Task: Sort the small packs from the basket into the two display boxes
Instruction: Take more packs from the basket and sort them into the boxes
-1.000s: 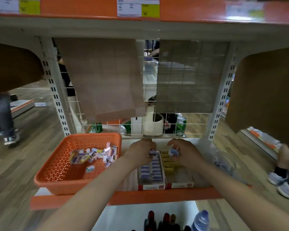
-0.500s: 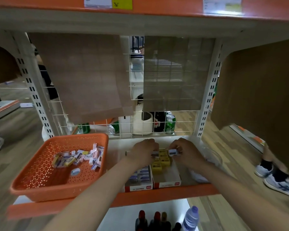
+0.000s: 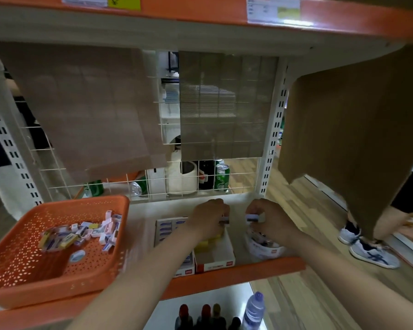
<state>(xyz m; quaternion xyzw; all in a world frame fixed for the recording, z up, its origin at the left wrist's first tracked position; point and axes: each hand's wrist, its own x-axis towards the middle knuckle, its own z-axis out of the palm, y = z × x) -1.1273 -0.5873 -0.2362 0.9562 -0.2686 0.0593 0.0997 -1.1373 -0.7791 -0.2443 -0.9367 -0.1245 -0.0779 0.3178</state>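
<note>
Single view, head-worn and wide-angle, looking forward and down at the shelf [image 3: 248, 270] from close by. Both forearms [image 3: 153, 270] enter from the bottom edge. The orange basket [image 3: 22, 294] sits lower left and the upper shelf [image 3: 200, 15] spans the top — straight lines bow outward.

Shelf [image 3: 142, 220] w/ orange front: basket [image 3: 34, 294] L, two display boxes [image 3: 215, 263] touching mid, white tub [image 3: 260, 252] R.

box [image 3: 167, 231] half hid by L arm [image 3: 153, 270] | basket [image 3: 81, 201] cut L edge | packs [image 3: 81, 234] print blurred
</note>
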